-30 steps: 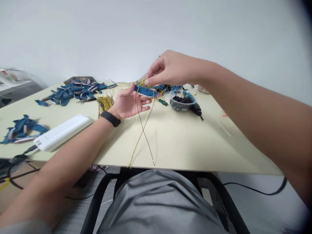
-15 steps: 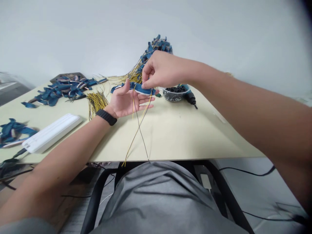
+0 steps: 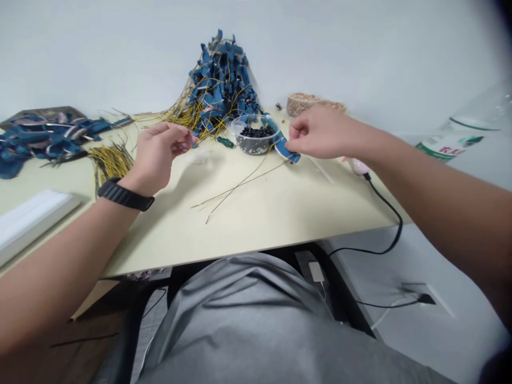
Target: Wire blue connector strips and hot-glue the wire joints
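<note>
Between the thumb and fingers of my right hand (image 3: 310, 132) is a short blue strip (image 3: 286, 151), hanging low over the table beside the clear bowl. Thin yellow and black wires (image 3: 240, 185) trail from the strip to the left and cross above the tabletop. My left hand (image 3: 162, 154), with a black band on its wrist, is raised with its fingers curled in. A bit of blue shows at its fingertips, but I cannot tell whether they grip it or it lies behind them. Small black parts (image 3: 257, 132) fill the clear bowl (image 3: 250, 145).
A tall heap of wired blue strips (image 3: 224, 80) stands against the wall. More blue strips (image 3: 52, 136), a yellow wire bundle (image 3: 110, 162) and a white box (image 3: 36, 218) are at left. A green-handled tool (image 3: 225, 142) lies by the bowl. A bottle (image 3: 452, 140) stands right.
The blue strip has gone from above my left palm to the right in my right hand. My left hand has moved left and its fingers have curled. The view has turned right.
</note>
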